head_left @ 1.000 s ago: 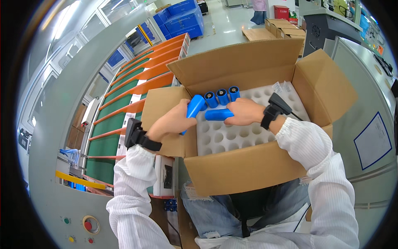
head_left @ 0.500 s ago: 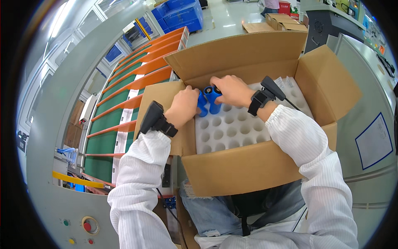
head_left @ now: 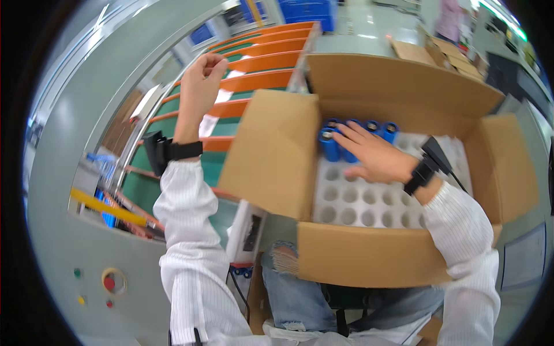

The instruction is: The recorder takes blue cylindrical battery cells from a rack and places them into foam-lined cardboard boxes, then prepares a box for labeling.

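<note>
Over the conveyor my left hand [head_left: 200,92] is raised, fingers curled in toward the thumb, nothing visible in them. My right hand [head_left: 378,158] is spread flat above the cardboard box [head_left: 369,254], its fingertips over several blue cylinders [head_left: 330,149] that look like battery cells. It hides part of them; whether it touches any, I cannot tell. These cylinders stand upright at the far left of a white foam tray [head_left: 340,196] with rows of round holes. Many holes in the near rows hold nothing. Both wrists wear black straps with a small device.
Left of the box runs a green conveyor [head_left: 231,126] with orange dividers [head_left: 262,79]. The box's left flap [head_left: 268,150] leans out toward it. A grey machine panel [head_left: 57,230] with a red button [head_left: 109,282] is at far left. Blue crates [head_left: 306,14] and a person [head_left: 449,20] are farther back.
My left hand has left the cylinders in the box and moved up and left over the conveyor. My right hand has let go of a cylinder and spread its fingers. The view has shifted left.
</note>
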Motion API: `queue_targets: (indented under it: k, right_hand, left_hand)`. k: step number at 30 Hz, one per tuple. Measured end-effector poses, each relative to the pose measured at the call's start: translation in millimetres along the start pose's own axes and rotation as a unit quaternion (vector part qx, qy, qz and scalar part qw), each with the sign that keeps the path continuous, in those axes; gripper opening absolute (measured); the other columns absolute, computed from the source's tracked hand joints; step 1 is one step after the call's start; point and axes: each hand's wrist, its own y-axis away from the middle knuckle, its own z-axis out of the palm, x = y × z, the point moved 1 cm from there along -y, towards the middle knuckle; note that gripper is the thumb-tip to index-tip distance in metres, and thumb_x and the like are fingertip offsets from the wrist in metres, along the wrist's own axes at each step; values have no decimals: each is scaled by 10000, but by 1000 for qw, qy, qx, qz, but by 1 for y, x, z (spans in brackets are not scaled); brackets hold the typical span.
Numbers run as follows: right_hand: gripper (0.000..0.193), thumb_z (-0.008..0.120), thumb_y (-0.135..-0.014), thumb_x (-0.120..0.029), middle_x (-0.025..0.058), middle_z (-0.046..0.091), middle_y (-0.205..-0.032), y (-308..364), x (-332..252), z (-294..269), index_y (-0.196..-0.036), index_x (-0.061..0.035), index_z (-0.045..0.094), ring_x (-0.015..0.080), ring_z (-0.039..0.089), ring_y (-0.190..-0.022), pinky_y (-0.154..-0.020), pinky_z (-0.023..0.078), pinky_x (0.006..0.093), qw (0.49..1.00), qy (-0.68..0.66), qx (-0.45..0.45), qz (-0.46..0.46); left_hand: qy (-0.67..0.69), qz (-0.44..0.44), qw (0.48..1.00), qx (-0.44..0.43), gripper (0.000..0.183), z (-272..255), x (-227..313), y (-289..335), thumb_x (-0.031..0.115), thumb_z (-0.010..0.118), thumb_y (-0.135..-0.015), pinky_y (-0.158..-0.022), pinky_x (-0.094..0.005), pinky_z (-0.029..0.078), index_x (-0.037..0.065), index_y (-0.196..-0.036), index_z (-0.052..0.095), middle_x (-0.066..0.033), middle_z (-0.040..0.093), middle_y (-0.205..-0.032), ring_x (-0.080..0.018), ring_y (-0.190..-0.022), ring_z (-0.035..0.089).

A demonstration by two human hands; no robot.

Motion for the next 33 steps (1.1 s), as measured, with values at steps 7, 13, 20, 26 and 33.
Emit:
queue_targets:
  k: [7,13,20,26,33]
  right_hand:
    - [976,790,-753,-258,210,145,-1578,8,-13,-4,-1506,-38,208,390,122,-1463,-1146,225,526,985,38,-144,93]
    - [1018,797,-702,-134,200,123,-1588,13,-13,3,-1510,-29,187,381,94,-1471,-1181,168,429,992,-10,-105,68]
    - [945,770,-726,-123,203,162,-1580,18,0,1,-1503,-45,237,376,106,-1471,-1178,178,425,993,-28,-96,64]
    - [894,760,-760,-153,217,198,-1566,2,-13,-1,-1498,-60,263,381,143,-1463,-1168,209,424,993,-43,-91,58]
    - [869,757,-785,-181,236,178,-1563,10,-13,-3,-1492,-50,270,390,162,-1455,-1163,219,427,992,-49,-93,76]
  left_hand:
    - [-46,-94,979,175,214,-101,-67,161,177,638,-928,-711,-236,491,-20,-1010,645,-46,669,-862,-98,-800,627]
    - [-105,-106,819,554,211,-263,-6,324,205,580,-971,-674,-243,485,0,-1023,581,-49,619,-846,-110,-754,599]
    - [-294,-154,746,577,299,-363,10,352,285,651,-933,-603,-229,457,5,-995,564,-40,593,-825,-113,-657,574]
    - [-261,-218,780,525,264,-408,40,355,256,711,-891,-576,-218,432,27,-896,578,-15,564,-767,-94,-608,545]
    - [-333,-59,860,382,196,-239,-20,272,176,697,-893,-669,-210,415,43,-949,566,5,518,-824,-63,-740,491]
